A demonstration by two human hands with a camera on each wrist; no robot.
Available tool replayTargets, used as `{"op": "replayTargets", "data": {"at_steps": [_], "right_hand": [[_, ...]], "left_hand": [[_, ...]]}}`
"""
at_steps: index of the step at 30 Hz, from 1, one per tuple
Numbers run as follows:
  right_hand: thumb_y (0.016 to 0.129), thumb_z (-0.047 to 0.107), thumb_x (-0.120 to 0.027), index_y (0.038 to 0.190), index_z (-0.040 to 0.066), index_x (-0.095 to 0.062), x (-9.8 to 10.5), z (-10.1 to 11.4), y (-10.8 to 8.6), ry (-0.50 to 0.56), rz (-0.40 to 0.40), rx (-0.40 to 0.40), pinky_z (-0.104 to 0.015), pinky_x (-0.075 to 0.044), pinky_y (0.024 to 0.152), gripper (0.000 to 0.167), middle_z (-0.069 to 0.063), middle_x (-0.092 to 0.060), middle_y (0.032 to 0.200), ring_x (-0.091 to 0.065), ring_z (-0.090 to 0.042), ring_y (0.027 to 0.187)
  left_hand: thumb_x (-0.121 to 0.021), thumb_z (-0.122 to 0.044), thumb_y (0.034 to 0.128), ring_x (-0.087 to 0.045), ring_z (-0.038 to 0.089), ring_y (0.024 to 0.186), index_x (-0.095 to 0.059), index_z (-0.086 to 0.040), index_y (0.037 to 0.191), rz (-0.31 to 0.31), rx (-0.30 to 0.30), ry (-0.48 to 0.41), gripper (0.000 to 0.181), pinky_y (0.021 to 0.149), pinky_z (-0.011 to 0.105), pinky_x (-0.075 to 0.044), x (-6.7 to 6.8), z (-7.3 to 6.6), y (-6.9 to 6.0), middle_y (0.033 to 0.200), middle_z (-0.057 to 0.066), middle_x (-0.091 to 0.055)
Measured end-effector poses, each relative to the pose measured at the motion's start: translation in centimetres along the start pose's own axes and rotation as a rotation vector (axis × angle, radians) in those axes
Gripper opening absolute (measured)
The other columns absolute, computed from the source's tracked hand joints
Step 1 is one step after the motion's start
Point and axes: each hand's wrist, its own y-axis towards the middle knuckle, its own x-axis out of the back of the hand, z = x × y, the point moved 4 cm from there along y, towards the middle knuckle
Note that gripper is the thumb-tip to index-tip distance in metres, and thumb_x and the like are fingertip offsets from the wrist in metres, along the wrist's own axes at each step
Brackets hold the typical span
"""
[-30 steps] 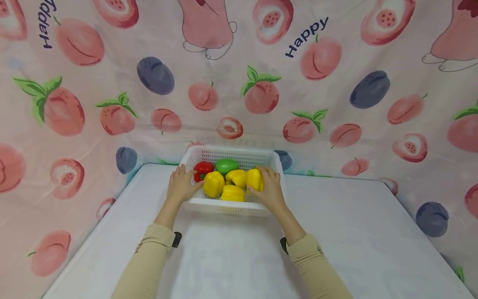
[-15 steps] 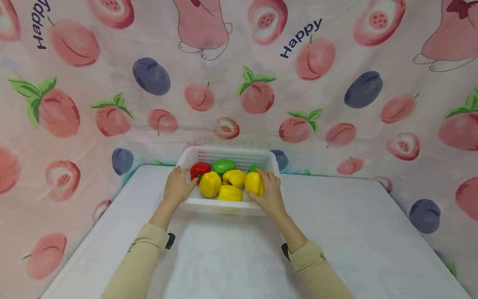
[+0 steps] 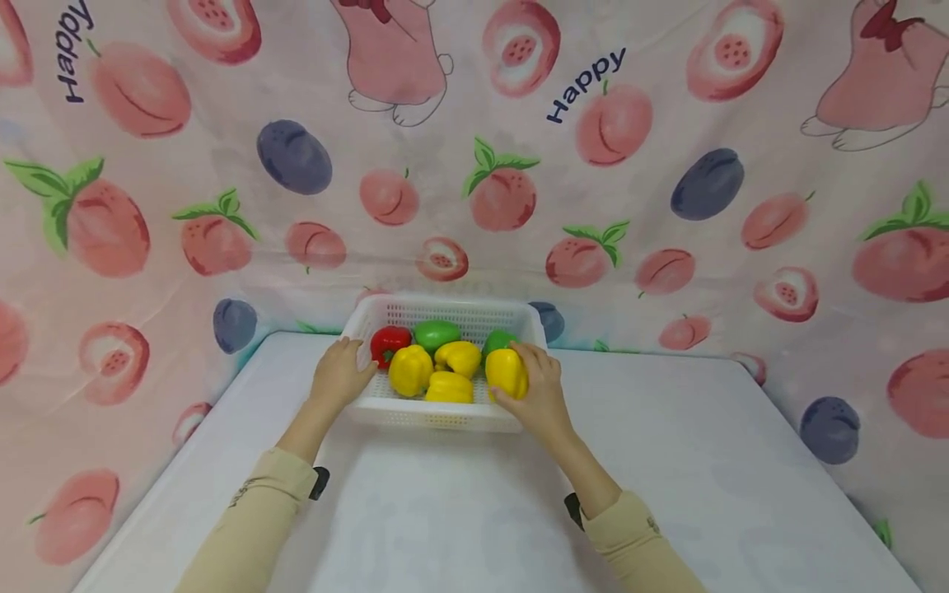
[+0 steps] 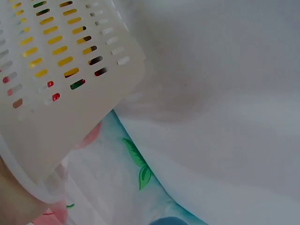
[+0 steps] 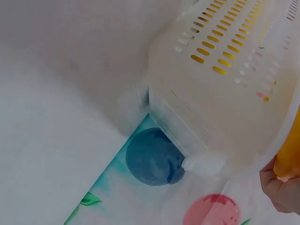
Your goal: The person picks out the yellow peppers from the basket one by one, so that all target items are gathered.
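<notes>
A white perforated plastic basket [image 3: 445, 418] holds several vegetables. My right hand [image 3: 541, 395] pinches a yellow bell pepper [image 3: 507, 372] between thumb and fingers at the basket's right end. In the right wrist view, fingers [image 5: 281, 190] touch that pepper's underside. At the basket's left rim is my left hand [image 3: 337, 377], fingers loosely extended and holding no vegetable; whether it presses on the rim cannot be told. Nearest to it inside are a red bell pepper [image 3: 390, 344] and a yellow bell pepper [image 3: 410, 371].
Two more yellow peppers [image 3: 457, 359] lie mid-basket, with a smooth green oval vegetable [image 3: 437, 336] behind. Another green one [image 3: 498, 341] is partly hidden by the held pepper. The white table [image 3: 667, 461] ends at a fruit-print cloth [image 3: 460, 206] behind the basket.
My left hand has drawn left, away from the red and yellow peppers to the rim. My right hand has shifted the held pepper slightly toward me, exposing more green behind it. The head view has shifted.
</notes>
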Motion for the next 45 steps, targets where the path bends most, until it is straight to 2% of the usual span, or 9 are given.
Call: {"op": "replayTargets", "data": {"at_steps": [3,6,15,18,23,27,45], "right_hand": [[0.074,0.019,-0.078,0.131,0.004,-0.05,0.4,0.0,-0.1,0.024,-0.009,-0.032,-0.055,-0.047,0.092,0.065,-0.017,-0.048,0.132,-0.04,-0.038,0.116],[0.074,0.017,-0.078,0.13,0.003,-0.05,0.7,0.0,-0.1,0.032,-0.02,-0.038,-0.055,-0.047,0.092,0.064,-0.017,-0.048,0.132,-0.04,-0.038,0.116],[0.074,0.017,-0.079,0.13,0.003,-0.05,1.0,0.1,-0.5,0.059,-0.042,-0.036,-0.054,-0.046,0.093,0.064,-0.018,-0.049,0.132,-0.04,-0.037,0.115],[0.074,0.016,-0.079,0.129,0.003,-0.05,1.4,-0.2,-0.6,0.059,-0.049,-0.047,-0.054,-0.046,0.092,0.064,-0.017,-0.049,0.132,-0.04,-0.036,0.115],[0.074,0.017,-0.079,0.13,0.004,-0.05,1.9,-0.5,-0.8,0.064,-0.042,-0.066,-0.055,-0.045,0.095,0.064,-0.017,-0.047,0.133,-0.038,-0.036,0.118],[0.074,0.017,-0.079,0.13,0.003,-0.049,2.3,-0.6,-0.9,0.056,-0.054,-0.057,-0.056,-0.045,0.095,0.065,-0.019,-0.047,0.133,-0.038,-0.037,0.118],[0.074,0.015,-0.078,0.132,0.002,-0.047,4.8,-1.9,-0.8,0.035,-0.092,-0.088,-0.055,-0.043,0.091,0.067,-0.02,-0.046,0.133,-0.037,-0.038,0.116]], "left_hand": [[-0.056,-0.026,0.0903,-0.034,0.048,0.132,-0.044,0.01,0.132,0.026,-0.02,0.015,0.056,0.111,0.059,-0.027,-0.1,0.4,0.0,0.141,0.033,-0.038],[-0.055,-0.028,0.0909,-0.032,0.048,0.132,-0.043,0.008,0.134,0.023,-0.035,0.013,0.057,0.111,0.06,-0.026,-0.3,0.5,0.0,0.143,0.033,-0.035],[-0.054,-0.03,0.0911,-0.029,0.047,0.135,-0.042,0.006,0.136,0.006,-0.013,0.005,0.059,0.112,0.059,-0.023,-0.6,0.8,-0.3,0.146,0.032,-0.032],[-0.054,-0.031,0.0912,-0.026,0.046,0.137,-0.039,0.008,0.137,0.021,-0.012,0.021,0.062,0.113,0.058,-0.022,-0.7,0.6,-0.2,0.147,0.031,-0.029],[-0.052,-0.034,0.0914,-0.019,0.045,0.141,-0.028,0.011,0.141,0.06,0.025,0.048,0.072,0.114,0.056,-0.021,-0.9,0.7,-0.1,0.151,0.03,-0.023],[-0.051,-0.035,0.0919,-0.018,0.045,0.141,-0.023,0.013,0.143,0.077,0.041,0.054,0.075,0.114,0.056,-0.022,-0.8,0.9,-0.2,0.151,0.03,-0.021],[-0.051,-0.037,0.0921,-0.017,0.044,0.142,-0.027,0.009,0.143,0.082,0.055,0.02,0.073,0.111,0.06,-0.023,-0.6,0.9,-0.4,0.152,0.028,-0.02]]}}
